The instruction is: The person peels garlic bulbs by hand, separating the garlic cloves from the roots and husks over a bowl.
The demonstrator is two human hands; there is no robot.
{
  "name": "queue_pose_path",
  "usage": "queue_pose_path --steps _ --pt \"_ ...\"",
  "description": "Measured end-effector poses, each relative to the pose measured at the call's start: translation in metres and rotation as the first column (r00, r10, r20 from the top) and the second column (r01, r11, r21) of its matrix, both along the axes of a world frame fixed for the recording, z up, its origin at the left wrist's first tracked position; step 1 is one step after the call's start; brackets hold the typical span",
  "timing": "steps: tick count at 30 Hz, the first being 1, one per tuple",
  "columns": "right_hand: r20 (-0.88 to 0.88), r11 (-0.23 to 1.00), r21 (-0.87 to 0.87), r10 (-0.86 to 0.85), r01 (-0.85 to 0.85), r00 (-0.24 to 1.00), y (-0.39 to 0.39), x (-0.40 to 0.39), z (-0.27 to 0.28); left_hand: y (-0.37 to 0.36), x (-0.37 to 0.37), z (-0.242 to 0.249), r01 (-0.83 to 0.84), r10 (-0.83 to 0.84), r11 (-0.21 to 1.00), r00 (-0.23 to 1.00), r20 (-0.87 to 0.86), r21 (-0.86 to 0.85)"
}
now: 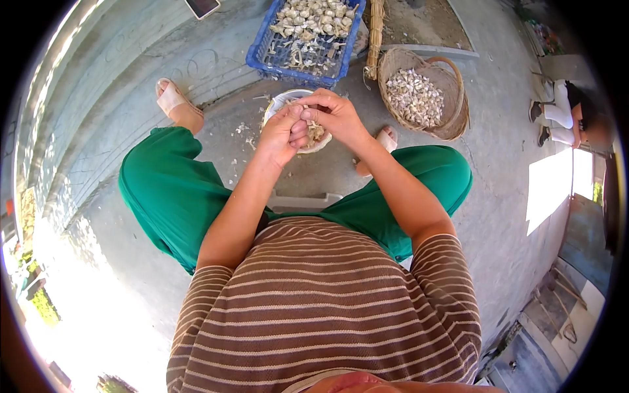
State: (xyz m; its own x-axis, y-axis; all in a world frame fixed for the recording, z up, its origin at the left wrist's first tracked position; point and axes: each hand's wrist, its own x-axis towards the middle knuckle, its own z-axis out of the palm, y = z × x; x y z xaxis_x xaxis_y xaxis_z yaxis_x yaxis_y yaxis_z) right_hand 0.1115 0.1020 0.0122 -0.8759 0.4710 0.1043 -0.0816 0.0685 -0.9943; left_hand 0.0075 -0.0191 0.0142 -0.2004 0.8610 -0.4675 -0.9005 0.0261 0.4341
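Over a white bucket my left hand and my right hand meet, fingertips pressed together. Both are closed on a small pale piece that looks like garlic, mostly hidden by the fingers. Inside the bucket, below the hands, lie papery garlic skins. Just beyond it stands a blue plastic crate with garlic bulbs and loose skins. To the right, a wicker basket with a tall handle holds many separated garlic cloves.
Scraps of skin lie on the concrete floor left of the bucket. A straw bundle stands between crate and basket. A phone or tablet lies at the upper left. Another person sits far right.
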Motion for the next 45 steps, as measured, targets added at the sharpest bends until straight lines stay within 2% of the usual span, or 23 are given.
queue_pose_path --steps 3,5,6,8,10,11,15,17,18,19,20,21,22,24,25,29,31,32,34,37,41,43,45 --pt "-0.020 0.999 0.053 -0.011 0.012 1.000 0.000 0.001 0.003 0.001 0.001 0.004 0.019 -0.020 0.999 0.999 -0.033 -0.037" --pt "0.152 0.912 -0.409 0.024 0.041 0.988 -0.003 0.004 0.011 0.001 0.003 0.003 0.019 -0.023 0.998 0.998 -0.060 -0.054" --pt "0.153 0.911 -0.410 0.024 0.042 0.988 -0.002 0.006 0.009 0.001 0.003 -0.001 0.023 -0.025 0.999 0.997 -0.071 -0.036" --pt "-0.044 0.669 -0.742 -0.102 0.036 0.994 0.002 0.009 0.002 0.001 0.003 -0.008 0.028 -0.030 0.999 0.996 -0.080 -0.020" --pt "-0.058 0.612 -0.787 -0.199 0.078 0.978 0.005 0.006 0.017 0.001 0.000 -0.013 0.003 0.000 0.993 1.000 -0.022 0.115" --pt "-0.066 0.549 -0.828 -0.294 0.112 0.953 0.007 0.005 0.025 0.001 0.000 -0.015 0.003 -0.001 0.993 1.000 -0.021 0.115" --pt "0.003 0.572 -0.802 -0.286 0.173 0.958 0.014 0.008 0.024 0.009 0.005 0.018 -0.181 0.176 0.982 0.981 0.084 0.054" --pt "-0.063 0.769 -0.637 -0.130 0.060 0.990 0.018 0.014 0.011 0.010 0.007 0.026 -0.237 0.231 0.971 0.964 0.135 0.035" --pt "-0.062 0.769 -0.637 -0.130 0.061 0.990 0.014 0.012 0.015 0.009 0.007 0.024 -0.242 0.228 0.969 0.957 0.180 0.057" --pt "-0.068 0.927 -0.360 -0.132 0.099 0.989 0.006 0.009 0.019 0.009 0.006 0.021 -0.247 0.224 0.966 0.948 0.225 0.078" --pt "-0.075 0.990 -0.048 -0.133 0.129 0.988 0.001 0.008 0.021 0.007 0.005 0.014 -0.246 0.224 0.966 0.948 0.226 0.077" --pt "-0.043 0.967 0.241 -0.077 0.085 0.996 0.003 0.008 0.025 0.006 0.002 0.010 -0.226 0.192 0.965 0.955 0.226 0.135" --pt "-0.042 0.967 0.240 -0.077 0.085 0.996 -0.001 0.008 0.028 0.005 0.001 0.006 -0.206 0.161 0.960 0.961 0.224 0.192" --pt "0.138 0.836 0.549 -0.085 -0.005 0.987 -0.011 0.008 0.035 0.003 0.003 0.009 -0.170 0.137 0.967 0.975 0.176 0.187" --pt "0.140 0.766 0.642 -0.141 0.018 0.980 -0.015 0.007 0.028 0.004 0.004 0.013 -0.134 0.111 0.974 0.985 0.128 0.181" --pt "0.042 0.720 0.687 -0.174 0.098 0.984 -0.013 0.002 0.009 0.005 0.008 0.004 -0.087 0.078 0.978 0.995 0.057 0.188" --pt "0.132 0.935 0.354 -0.082 0.030 0.988 -0.009 0.001 0.015 0.005 0.007 -0.004 -0.092 0.083 0.984 0.994 0.065 0.152" --pt "0.128 0.932 0.361 -0.084 0.033 0.988 -0.006 0.001 0.013 0.006 0.006 -0.007 -0.090 0.081 0.983 0.995 0.063 0.160" --pt "0.228 0.977 0.206 -0.105 0.057 0.968 -0.002 0.003 0.004 0.006 0.007 -0.008 -0.093 0.095 0.994 0.995 -0.031 0.051" --pt "0.121 0.992 0.019 -0.129 0.128 0.984 0.001 0.002 -0.010 0.005 0.009 -0.001 -0.075 0.080 0.995 0.993 -0.088 0.061" --pt "0.108 0.975 -0.142 -0.159 0.173 0.981 0.002 0.001 -0.020 0.004 0.009 -0.001 -0.098 0.100 0.994 0.994 -0.044 0.039" --pt "0.103 0.850 -0.516 -0.058 0.104 0.993 0.004 0.003 -0.014 0.005 0.010 -0.003 -0.117 0.114 0.993 0.990 -0.086 -0.019" --pt "0.100 0.839 -0.535 -0.048 0.094 0.994 0.005 0.007 -0.005 0.005 0.008 -0.003 -0.143 0.143 0.989 0.990 -0.020 -0.022"
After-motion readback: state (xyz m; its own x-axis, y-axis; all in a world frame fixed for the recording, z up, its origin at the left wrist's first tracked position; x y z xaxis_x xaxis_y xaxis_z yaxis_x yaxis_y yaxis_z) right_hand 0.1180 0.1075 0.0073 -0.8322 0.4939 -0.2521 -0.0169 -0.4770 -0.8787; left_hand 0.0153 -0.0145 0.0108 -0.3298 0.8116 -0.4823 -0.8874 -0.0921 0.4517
